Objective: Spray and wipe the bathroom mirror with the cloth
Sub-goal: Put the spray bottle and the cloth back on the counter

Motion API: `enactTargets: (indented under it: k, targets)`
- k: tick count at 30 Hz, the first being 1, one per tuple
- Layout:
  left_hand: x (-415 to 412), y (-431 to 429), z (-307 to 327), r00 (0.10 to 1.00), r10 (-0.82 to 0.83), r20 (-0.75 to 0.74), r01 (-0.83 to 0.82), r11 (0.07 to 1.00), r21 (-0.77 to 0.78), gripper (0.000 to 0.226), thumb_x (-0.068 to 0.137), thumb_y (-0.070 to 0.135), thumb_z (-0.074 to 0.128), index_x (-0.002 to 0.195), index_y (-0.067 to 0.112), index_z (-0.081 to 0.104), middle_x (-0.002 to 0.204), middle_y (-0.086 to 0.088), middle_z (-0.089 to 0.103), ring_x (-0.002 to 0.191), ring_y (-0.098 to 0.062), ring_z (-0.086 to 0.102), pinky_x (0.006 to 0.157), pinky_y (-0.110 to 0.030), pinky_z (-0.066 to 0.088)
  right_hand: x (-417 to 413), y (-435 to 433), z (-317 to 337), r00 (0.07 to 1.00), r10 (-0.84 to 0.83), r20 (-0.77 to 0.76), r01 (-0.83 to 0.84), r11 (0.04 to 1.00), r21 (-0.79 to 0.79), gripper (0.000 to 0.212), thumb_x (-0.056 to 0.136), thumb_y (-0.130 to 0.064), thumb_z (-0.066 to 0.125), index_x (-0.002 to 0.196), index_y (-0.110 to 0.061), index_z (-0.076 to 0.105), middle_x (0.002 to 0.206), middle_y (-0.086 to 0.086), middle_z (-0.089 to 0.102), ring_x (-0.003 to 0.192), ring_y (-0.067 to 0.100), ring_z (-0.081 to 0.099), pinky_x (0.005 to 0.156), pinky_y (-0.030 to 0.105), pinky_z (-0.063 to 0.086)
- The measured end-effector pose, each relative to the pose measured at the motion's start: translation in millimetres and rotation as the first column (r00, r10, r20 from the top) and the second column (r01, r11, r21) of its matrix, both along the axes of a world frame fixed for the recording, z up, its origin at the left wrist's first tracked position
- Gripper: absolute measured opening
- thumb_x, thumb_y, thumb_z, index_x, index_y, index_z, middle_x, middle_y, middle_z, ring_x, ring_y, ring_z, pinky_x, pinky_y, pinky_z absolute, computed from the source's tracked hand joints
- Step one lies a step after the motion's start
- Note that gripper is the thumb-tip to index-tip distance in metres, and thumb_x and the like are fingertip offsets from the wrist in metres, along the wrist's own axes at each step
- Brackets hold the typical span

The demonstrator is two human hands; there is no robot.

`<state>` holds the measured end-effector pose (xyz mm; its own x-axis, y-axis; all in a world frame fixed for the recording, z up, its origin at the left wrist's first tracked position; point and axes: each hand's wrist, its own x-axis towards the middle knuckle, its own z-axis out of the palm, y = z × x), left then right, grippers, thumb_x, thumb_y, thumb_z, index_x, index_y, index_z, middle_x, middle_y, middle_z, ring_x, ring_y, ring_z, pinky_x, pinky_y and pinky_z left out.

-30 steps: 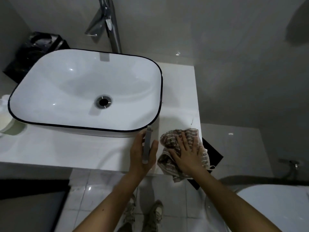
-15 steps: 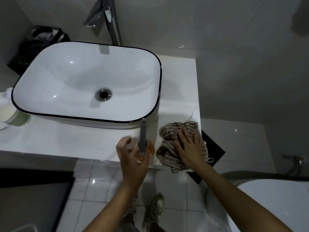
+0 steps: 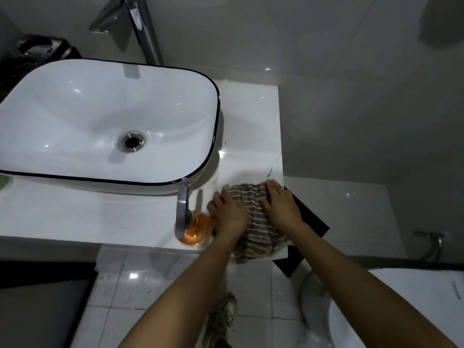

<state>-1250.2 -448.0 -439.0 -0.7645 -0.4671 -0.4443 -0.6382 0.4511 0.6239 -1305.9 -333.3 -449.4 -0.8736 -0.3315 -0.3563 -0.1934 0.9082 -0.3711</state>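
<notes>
Both hands, left hand (image 3: 229, 213) and right hand (image 3: 280, 205), press flat on the cloth (image 3: 253, 222), gripping nothing. The spray bottle (image 3: 192, 226) stands just left of the cloth, nearest the left hand.

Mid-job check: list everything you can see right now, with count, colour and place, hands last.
basin: one, white with black rim, on the counter, left.
tap: one, chrome, behind the basin.
counter: one, white, bare strip right of the basin.
spray bottle: one, orange with grey head, standing at the counter's front edge, not held.
cloth: one, brown striped, counter's front right corner, overhanging the edge.
black bag: one, far left behind the basin.
toilet: one, white, bottom right.
shoe: one seen, pale, on the floor tiles.
left hand: on the cloth's left part.
right hand: on the cloth's right part.
</notes>
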Motion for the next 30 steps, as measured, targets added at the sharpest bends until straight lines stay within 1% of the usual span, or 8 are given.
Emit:
enactTargets:
  k: [4,7,12,16,18,22,26,30]
  targets:
    - [3.3,-4.0,-1.3,0.994,-0.063,-0.092,0.066,0.997,0.029,0.03,0.092,0.017,0.042,0.12,0.015,0.053,0.135,-0.012,0.039,0.116,-0.033,0.05,0.098,-0.041,0.043,13.4,7.8,2.5,0.999,-0.046,-0.026,0.042,0.992,-0.12,0.046,0.096,-0.019,0.04,0.142,-0.018,0.032,0.14,0.013,0.033,0.112,0.033,0.045,0.094,0.034,0.038]
    - [7.9,-5.6,-0.8,0.973,-0.11,-0.205,0.111,0.994,-0.006,0.028,0.09,0.008,0.043,0.115,0.011,0.056,0.131,-0.009,0.045,0.113,-0.028,0.052,0.095,-0.038,0.044,22.0,10.0,9.9,0.977,-0.199,0.08,0.213,0.939,-0.269,0.038,0.096,-0.017,0.04,0.132,-0.009,0.042,0.119,0.006,0.044,0.094,0.021,0.053,0.082,0.025,0.041]
    - [4.2,-4.1,9.4,0.959,0.012,-0.282,-0.026,0.999,-0.044,0.045,0.09,0.0,0.035,0.133,0.012,0.042,0.15,-0.009,0.03,0.129,-0.032,0.037,0.098,-0.039,0.037,17.6,9.8,13.0,0.956,-0.257,-0.142,0.224,0.951,-0.213,0.041,0.093,-0.008,0.04,0.134,-0.009,0.041,0.144,0.013,0.027,0.119,0.033,0.037,0.098,0.038,0.038]
    - [33.7,7.2,9.9,0.979,-0.168,-0.118,0.147,0.975,-0.168,0.051,0.094,0.013,0.037,0.143,0.024,0.029,0.159,-0.01,0.008,0.135,-0.037,0.028,0.105,-0.045,0.033,39.9,16.7,8.6,0.967,-0.045,-0.25,0.005,0.988,-0.157,0.035,0.091,-0.024,0.049,0.124,-0.012,0.057,0.138,0.013,0.046,0.121,0.037,0.041,0.093,0.043,0.044]
    - [51.1,11.9,4.0,0.961,-0.27,-0.057,0.251,0.942,-0.223,0.05,0.096,0.024,0.035,0.144,0.029,0.027,0.159,-0.01,0.01,0.133,-0.037,0.03,0.105,-0.044,0.033,55.5,22.8,-1.4,0.97,0.11,-0.219,-0.132,0.987,-0.087,0.046,0.095,-0.042,0.033,0.12,-0.014,0.06,0.132,0.014,0.053,0.122,0.037,0.043,0.094,0.045,0.045]
    - [73.4,13.7,-5.5,0.925,-0.368,0.1,0.381,0.886,-0.264,0.059,0.091,0.043,0.021,0.148,0.028,0.016,0.16,-0.01,0.012,0.137,-0.037,0.025,0.107,-0.042,0.03,65.8,40.3,-18.0,0.998,0.065,-0.02,-0.065,0.998,-0.009,0.093,0.07,-0.077,-0.019,0.145,-0.033,0.013,0.156,-0.003,0.007,0.143,0.027,0.007,0.114,0.044,0.019]
    - [78.2,13.4,-1.1,0.906,-0.384,0.179,0.413,0.894,-0.174,0.068,0.086,0.052,0.024,0.149,0.034,0.004,0.162,-0.007,-0.003,0.144,-0.039,0.008,0.114,-0.045,0.019,73.7,33.3,-7.9,0.997,-0.015,0.071,0.008,0.995,0.098,0.061,0.09,-0.06,0.008,0.145,-0.037,-0.004,0.155,-0.009,-0.012,0.143,0.028,-0.002,0.112,0.049,0.016]
    - [74.4,14.7,26.8,0.89,-0.425,0.163,0.444,0.89,-0.101,0.075,0.091,0.037,0.045,0.149,0.029,-0.001,0.161,-0.014,-0.008,0.146,-0.038,-0.007,0.117,-0.05,0.007,65.8,24.3,14.0,0.991,-0.017,0.131,0.001,0.992,0.123,0.054,0.097,-0.046,0.019,0.146,-0.029,0.009,0.157,-0.003,-0.001,0.143,0.027,-0.003,0.113,0.048,0.009]
